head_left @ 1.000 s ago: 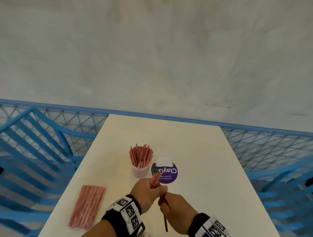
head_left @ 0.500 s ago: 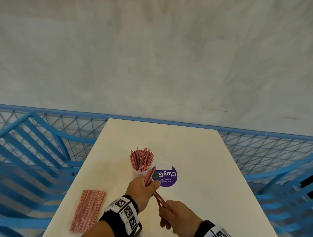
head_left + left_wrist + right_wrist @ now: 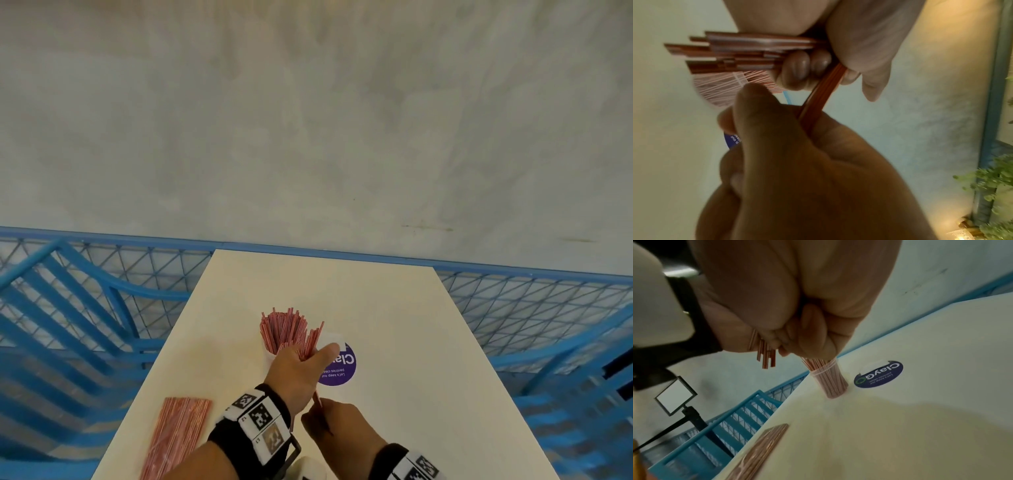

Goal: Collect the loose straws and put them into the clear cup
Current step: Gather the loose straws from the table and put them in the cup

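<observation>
Left hand (image 3: 301, 373) raised its straws (image 3: 312, 341) beside crowded cup (image 3: 831, 379).

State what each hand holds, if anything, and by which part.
The left hand grips a bundle of red straws around its middle. The right hand pinches the bundle's lower end.
</observation>
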{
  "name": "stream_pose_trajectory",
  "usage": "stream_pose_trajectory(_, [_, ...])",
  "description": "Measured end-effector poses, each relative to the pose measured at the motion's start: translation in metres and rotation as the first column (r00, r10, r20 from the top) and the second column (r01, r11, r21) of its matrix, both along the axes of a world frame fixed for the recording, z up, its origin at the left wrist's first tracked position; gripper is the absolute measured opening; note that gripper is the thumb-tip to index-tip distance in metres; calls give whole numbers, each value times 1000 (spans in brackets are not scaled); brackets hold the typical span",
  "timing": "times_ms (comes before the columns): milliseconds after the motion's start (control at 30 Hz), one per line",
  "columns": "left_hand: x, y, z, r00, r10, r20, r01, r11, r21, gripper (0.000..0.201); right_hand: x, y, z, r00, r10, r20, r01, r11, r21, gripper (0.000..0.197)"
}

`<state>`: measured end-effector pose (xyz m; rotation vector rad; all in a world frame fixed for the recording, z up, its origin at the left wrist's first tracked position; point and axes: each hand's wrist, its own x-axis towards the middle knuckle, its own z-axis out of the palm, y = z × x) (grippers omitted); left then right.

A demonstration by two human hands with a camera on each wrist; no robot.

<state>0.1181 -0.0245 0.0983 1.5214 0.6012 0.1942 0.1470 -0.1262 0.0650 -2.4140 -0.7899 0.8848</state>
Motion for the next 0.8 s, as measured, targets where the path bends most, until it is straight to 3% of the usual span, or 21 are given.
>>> stream_pose_trajectory(133, [1, 0, 3, 998, 15, 55, -13, 999, -42, 46, 3, 3, -2, 975, -73, -209, 64, 997, -50, 31])
stream_pose_trajectory(267, [0, -4, 5, 997, 27, 78, -20, 997, -79, 58, 3, 6, 0, 954, -126, -271, 110, 991, -72, 40])
stream_pose_trajectory(367, [-1, -10, 11, 994, -29, 104, 36, 997, -66, 66, 7, 5, 4, 954, -114, -276, 105, 993, -49, 35])
stream_pose_trajectory(567, [1, -6, 24, 991, 9, 137, 18, 980, -198, 54, 9, -4, 3, 926, -75, -371, 84, 996, 8, 38])
stream_pose_trajectory(700, [4, -7, 28, 988, 14, 152, 15, 982, -190, 53, 9, -17, 5, 915, -23, -403, 77, 990, 118, 42])
stream_pose_trajectory(800, [5, -10, 25, 986, 19, 167, 13, 982, -190, 54, 11, -21, 6, 832, 15, -554, 151, 956, 252, 35])
